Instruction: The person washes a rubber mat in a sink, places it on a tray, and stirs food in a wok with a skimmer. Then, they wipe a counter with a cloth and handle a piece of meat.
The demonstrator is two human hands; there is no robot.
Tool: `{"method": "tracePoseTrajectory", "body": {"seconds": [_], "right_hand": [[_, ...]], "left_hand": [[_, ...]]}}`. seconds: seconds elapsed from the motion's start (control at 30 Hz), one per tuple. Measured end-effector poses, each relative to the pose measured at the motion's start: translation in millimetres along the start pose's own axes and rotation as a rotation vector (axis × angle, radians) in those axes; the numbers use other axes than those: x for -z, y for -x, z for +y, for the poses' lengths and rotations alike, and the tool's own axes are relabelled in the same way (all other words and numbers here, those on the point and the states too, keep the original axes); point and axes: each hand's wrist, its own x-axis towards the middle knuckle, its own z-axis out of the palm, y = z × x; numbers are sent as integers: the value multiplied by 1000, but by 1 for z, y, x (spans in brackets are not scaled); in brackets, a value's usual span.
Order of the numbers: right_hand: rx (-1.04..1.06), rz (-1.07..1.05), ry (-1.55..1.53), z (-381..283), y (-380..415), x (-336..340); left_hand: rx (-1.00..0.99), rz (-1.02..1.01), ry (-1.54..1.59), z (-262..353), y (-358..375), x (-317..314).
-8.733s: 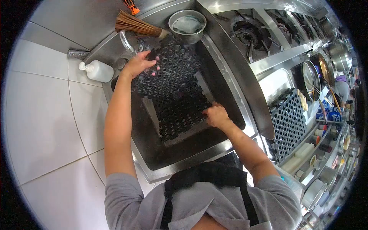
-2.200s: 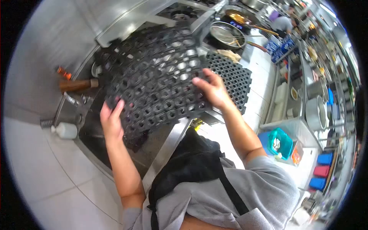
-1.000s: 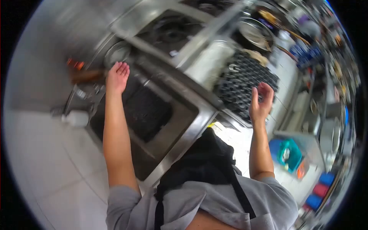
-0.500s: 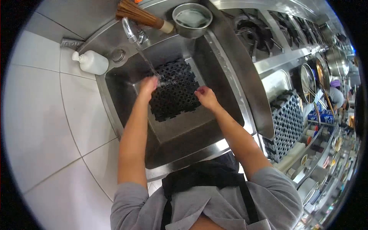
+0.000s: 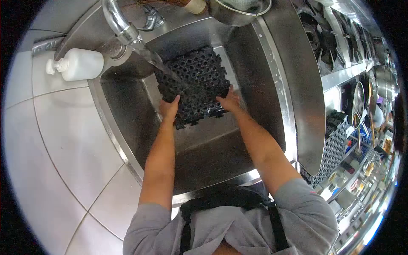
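A black mat with many round holes (image 5: pixel 197 80) is inside the steel sink (image 5: pixel 204 170). Water from the chrome faucet (image 5: pixel 117 19) pours onto the mat's left part. My left hand (image 5: pixel 169 108) grips the mat's left edge, thumb on top and the other fingers at its side. On the opposite edge, near the lower right corner, my right hand (image 5: pixel 230 101) holds the mat the same way, its fingertips partly hidden.
A white pump bottle (image 5: pixel 81 64) stands on the sink's left rim. Behind the sink are a metal bowl (image 5: pixel 240 12) and a wooden-bristle brush (image 5: pixel 170 2). Gas burners (image 5: pixel 318 38) and another holed mat (image 5: pixel 333 148) lie to the right.
Both hands now grip the mat's edges, my left hand having moved down out of the water stream. The view has shifted closer, and the faucet looks larger.
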Motion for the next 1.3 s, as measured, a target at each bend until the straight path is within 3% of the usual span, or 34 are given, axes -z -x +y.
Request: {"method": "tracePoseTrajectory", "body": {"seconds": [0.07,0.2,0.37,0.4,0.47,0.5,0.6,0.67,0.7,0.77,0.8,0.87,1.0,1.07,1.1,1.13,1.17,1.2,1.23,1.27,1.3], "right_hand": [[37,16,-48,8,2,1],[102,46,-85,31,2,-13],[-6,-53,-197,52,12,-22],[-6,-54,-199,51,19,-23],[-135,-56,-171,43,33,-26],[-134,-56,-174,43,35,-26],[-118,-141,-95,63,26,-35],[-65,-363,-673,100,4,-57],[-54,-363,-674,96,7,-54],[-246,-476,-735,85,19,-38],[-230,-470,-733,74,36,-17],[-141,-689,-809,51,76,26],[-243,-416,-702,50,86,20],[-128,-574,-353,48,68,21],[152,-502,8,48,46,14],[425,-410,371,40,24,13],[552,-290,511,3,39,48],[674,-166,648,-43,59,87],[853,127,135,-56,31,82],[791,201,-204,-113,103,134],[919,233,-330,-150,126,156]], "left_hand": [[73,-49,308,-9,-3,-2],[60,6,237,-7,5,-6],[225,-174,444,-16,-4,6],[224,-174,442,-23,-4,2],[-16,-107,436,-38,1,1],[-19,-105,435,-37,5,9],[-86,-225,390,-21,12,45],[250,-455,480,-11,1,69],[242,-448,484,-2,4,74],[291,-490,317,19,18,82],[279,-484,326,29,23,91],[252,-625,205,49,34,107],[107,-503,282,66,47,106],[-148,-538,277,70,20,105],[-156,-535,279,89,31,120],[-296,-613,224,118,52,147],[-436,-689,164,138,64,164],[-672,-373,24,124,31,147],[-703,-537,123,151,64,172],[-821,-457,-45,166,80,186],[-932,-374,-216,178,90,194]]}}
